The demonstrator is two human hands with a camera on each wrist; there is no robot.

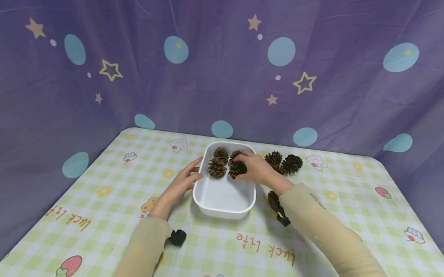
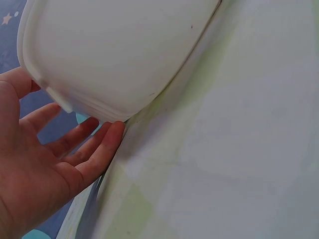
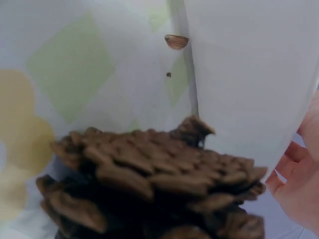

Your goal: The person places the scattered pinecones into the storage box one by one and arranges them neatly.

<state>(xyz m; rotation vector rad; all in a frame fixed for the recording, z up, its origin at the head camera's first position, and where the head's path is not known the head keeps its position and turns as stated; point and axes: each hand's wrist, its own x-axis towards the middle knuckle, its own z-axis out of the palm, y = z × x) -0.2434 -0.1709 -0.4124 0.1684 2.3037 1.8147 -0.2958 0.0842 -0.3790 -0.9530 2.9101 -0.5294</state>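
A white plastic tub (image 1: 224, 196) stands on the table with several brown pine cones (image 1: 217, 168) in its far half. My right hand (image 1: 257, 169) reaches over the tub's right rim. Its thumb and fingers grip a pine cone (image 1: 237, 170) inside, in front of another pine cone (image 1: 236, 155) partly covered by the fingers. Against the outer left wall rests my left hand (image 1: 182, 182), fingers spread. The left wrist view shows those fingertips (image 2: 117, 128) touching the tub's side. In the right wrist view, the tub wall hides whatever the right hand (image 3: 301, 184) holds.
Right of the tub lie more pine cones (image 1: 292, 164) on the checked tablecloth (image 1: 208, 246). A single pine cone (image 1: 273, 200) sits beneath the right wrist. A small brown scale (image 3: 176, 42) lies by the tub. Behind the table hangs a purple curtain (image 1: 224, 92).
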